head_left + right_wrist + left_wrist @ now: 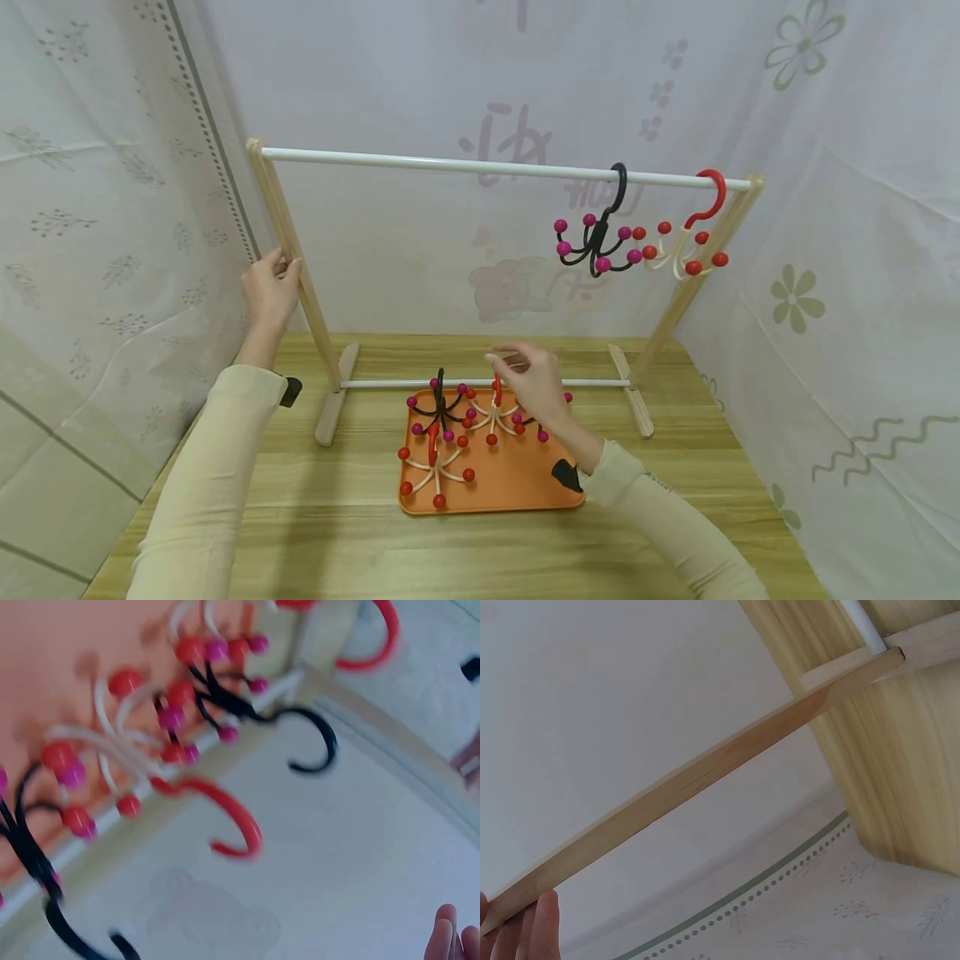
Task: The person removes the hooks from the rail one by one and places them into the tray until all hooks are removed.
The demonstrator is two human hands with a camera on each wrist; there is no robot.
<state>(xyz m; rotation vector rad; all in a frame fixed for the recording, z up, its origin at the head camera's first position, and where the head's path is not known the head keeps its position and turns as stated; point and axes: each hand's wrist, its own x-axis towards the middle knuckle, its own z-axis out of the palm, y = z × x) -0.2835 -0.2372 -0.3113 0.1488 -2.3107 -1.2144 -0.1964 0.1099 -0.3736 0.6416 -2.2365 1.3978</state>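
My left hand (272,287) holds the left wooden post (318,329) of a clothes rack, its fingertips showing against the post (667,799) in the left wrist view. Over an orange tray (517,487) is my right hand (536,383), fingers loosely bent and holding nothing. Nearest to it stands a white claw hanger (493,414) with a red hook and red ball tips; the right wrist view shows fingers apart from its red hook (240,821). A black claw hanger (440,402) with magenta balls and another red-hooked one (435,467) stand leftward. My right hand partly hides another black hanger (26,851).
A black claw hanger (599,237) and a red-hooked white one (716,196) hang from the right part of the white top rod (450,165). A lower white rod (375,384) runs behind the tray. Patterned curtains (847,275) surround the wooden table (360,533).
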